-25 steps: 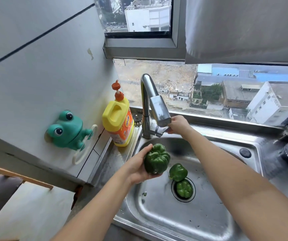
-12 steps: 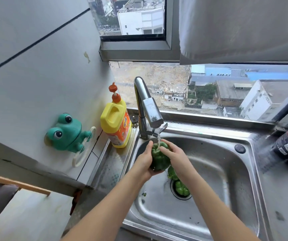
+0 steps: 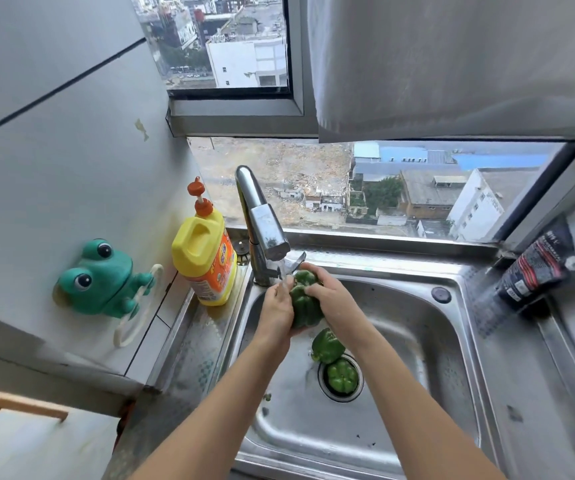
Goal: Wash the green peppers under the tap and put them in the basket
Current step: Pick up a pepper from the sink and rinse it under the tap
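Under tap [image 3: 262,218] | left grip [image 3: 276,308], right grip [image 3: 332,296] curled round green pepper [image 3: 305,306] | bottle [image 3: 205,263] label illegible

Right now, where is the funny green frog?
In the head view, the green plastic frog holder sticks to the grey wall on the left, just left of the yellow dish-soap bottle beside the steel sink.

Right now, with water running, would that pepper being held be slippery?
Probably slippery: water from the tap runs over the glossy held pepper. Likely firm: it holds its lobed shape between the left hand and right hand. Rounded, so it might roll if dropped in the sink.
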